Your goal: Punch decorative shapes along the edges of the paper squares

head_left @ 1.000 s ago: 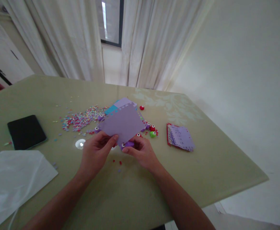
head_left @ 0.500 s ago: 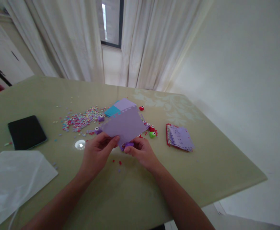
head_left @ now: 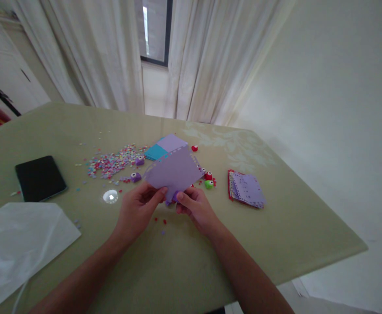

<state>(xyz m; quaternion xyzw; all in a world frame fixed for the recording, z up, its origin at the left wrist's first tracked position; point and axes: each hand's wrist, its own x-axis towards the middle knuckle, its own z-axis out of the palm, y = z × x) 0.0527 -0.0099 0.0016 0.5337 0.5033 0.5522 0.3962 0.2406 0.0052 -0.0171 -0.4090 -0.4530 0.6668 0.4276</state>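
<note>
- The purple sheet (head_left: 174, 168) is held above the table (head_left: 165, 270) in a narrow pinch between thumb and fingers of the left hand (head_left: 138, 205); compared with the earlier frames, its left side is curved more.
- The purple punch (head_left: 175, 196) is gripped by the right hand (head_left: 197, 209) at the near corner of the sheet; the thumb is now placed higher on it, and the punch is turned more upright than before.
- Whether the sheet's corner is seated in the punch cannot be told, as it is covered by fingers.
- The table's near right edge is crossed by the right forearm; the white bag (head_left: 21, 244) is spread to the left of the left forearm.
- Beyond the bag, the tablet (head_left: 40, 178) is laid flat, well apart from the left hand.
- To the right, the card stack (head_left: 247, 189) is separated from the right hand by a stretch of tabletop.
- Past the hands, the sheet is flanked by two other purple punches on the left and by the green punch (head_left: 209, 184) and red punches on the right.
- Farther off, the paper bits (head_left: 115, 162) are scattered left of the blue paper (head_left: 156, 151); the far edge is backed by curtains (head_left: 112, 56).
</note>
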